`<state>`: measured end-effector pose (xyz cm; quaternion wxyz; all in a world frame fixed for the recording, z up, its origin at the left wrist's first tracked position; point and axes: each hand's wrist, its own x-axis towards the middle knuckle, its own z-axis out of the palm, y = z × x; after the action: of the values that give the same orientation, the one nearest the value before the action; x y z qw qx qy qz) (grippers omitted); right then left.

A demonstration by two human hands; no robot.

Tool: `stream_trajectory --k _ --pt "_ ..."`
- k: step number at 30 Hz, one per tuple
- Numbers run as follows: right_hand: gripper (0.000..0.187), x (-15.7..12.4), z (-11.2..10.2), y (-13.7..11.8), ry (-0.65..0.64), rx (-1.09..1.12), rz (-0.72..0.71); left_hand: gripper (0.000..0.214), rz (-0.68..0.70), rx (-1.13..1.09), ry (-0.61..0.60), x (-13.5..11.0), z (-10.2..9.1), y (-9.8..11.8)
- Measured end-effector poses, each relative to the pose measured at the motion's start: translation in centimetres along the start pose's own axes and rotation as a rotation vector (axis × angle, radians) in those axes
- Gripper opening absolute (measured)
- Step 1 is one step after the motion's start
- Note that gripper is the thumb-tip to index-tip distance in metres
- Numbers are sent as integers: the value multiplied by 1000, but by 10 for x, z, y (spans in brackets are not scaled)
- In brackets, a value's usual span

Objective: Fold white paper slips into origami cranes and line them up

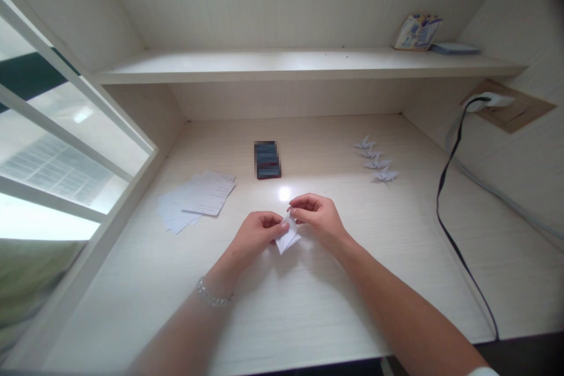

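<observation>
A folded piece of white paper (pixel 287 237) is held between my two hands above the desk, its loose points facing down toward me. My left hand (pixel 261 230) pinches its left side with the thumb on top. At the paper's upper tip, the thumb and fingers of my right hand (pixel 318 215) close on it. To the left lies a fanned pile of white paper sheets (pixel 209 194). Several small folded paper cranes (pixel 376 163) stand in a row at the right back.
A dark phone-like object (pixel 267 160), its surface pixelated, lies behind my hands. A black cable (pixel 440 188) runs from the wall socket (pixel 511 107) down the desk's right side. The shelf (pixel 264 61) above holds a printed packet (pixel 418 32). White bars (pixel 66 129) border the left.
</observation>
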<state>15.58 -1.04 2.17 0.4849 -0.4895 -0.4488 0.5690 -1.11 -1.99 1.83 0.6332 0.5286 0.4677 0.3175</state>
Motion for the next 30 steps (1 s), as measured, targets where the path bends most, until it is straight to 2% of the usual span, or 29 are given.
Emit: stream_trajectory --k 11,16,20,26,30 --pt "27 1 -1 0 12 8 -14 27 -21 -37 -6 1 1 -1" --pt "35 0 -2 -1 -77 -37 -56 28 -9 -10 24 2 2 -4" --pt "29 -1 -1 0 -73 -82 -63 26 15 55 38 1 3 -3" --pt "26 0 0 1 -56 -10 -7 25 23 91 39 1 3 0" --pt "28 0 -3 -3 -123 41 6 25 25 64 36 1 3 0"
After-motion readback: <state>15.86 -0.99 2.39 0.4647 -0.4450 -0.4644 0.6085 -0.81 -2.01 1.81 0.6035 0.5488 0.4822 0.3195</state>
